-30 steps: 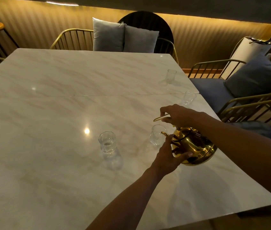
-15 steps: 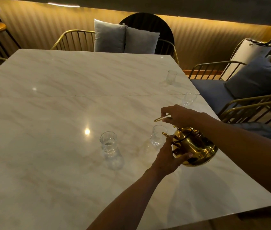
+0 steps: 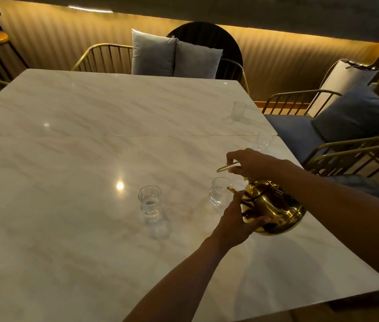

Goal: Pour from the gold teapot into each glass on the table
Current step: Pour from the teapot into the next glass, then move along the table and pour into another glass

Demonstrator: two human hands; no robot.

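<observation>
The polished gold metal teapot (image 3: pixel 274 206) is held above the pale marble-pattern table (image 3: pixel 67 228), tilted with its curved spout (image 3: pixel 232 189) directed toward the clear ribbed glass nearest the pot (image 3: pixel 220 192). The spout tip sits at the rim of this glass. No stream is discernible in the head view; whether liquid is flowing cannot be determined.

The right hand (image 3: pixel 252 162) is closed around the thin gold bail handle (image 3: pixel 227 168) from above and carries the weight of the pot. The left hand (image 3: pixel 236 223) is cupped against the near lower side of the body, thumb along the belly and fingers up by the base of the spout. This two-hand hold most likely serves to control tilt angle: the upper hand acts as pivot, the lower hand sets pitch.

Three other glasses stand on the table:
- A clear ribbed glass to the left (image 3: pixel 150 201), apart from the pot, appears to hold some liquid.
- A small glass beyond the right hand (image 3: pixel 263 141), near the table edge.
- A small glass at the far right corner (image 3: pixel 239 111).

The fill state of the two far glasses cannot be determined. By judgement, the second glass is in service, with the two far glasses remaining.
</observation>
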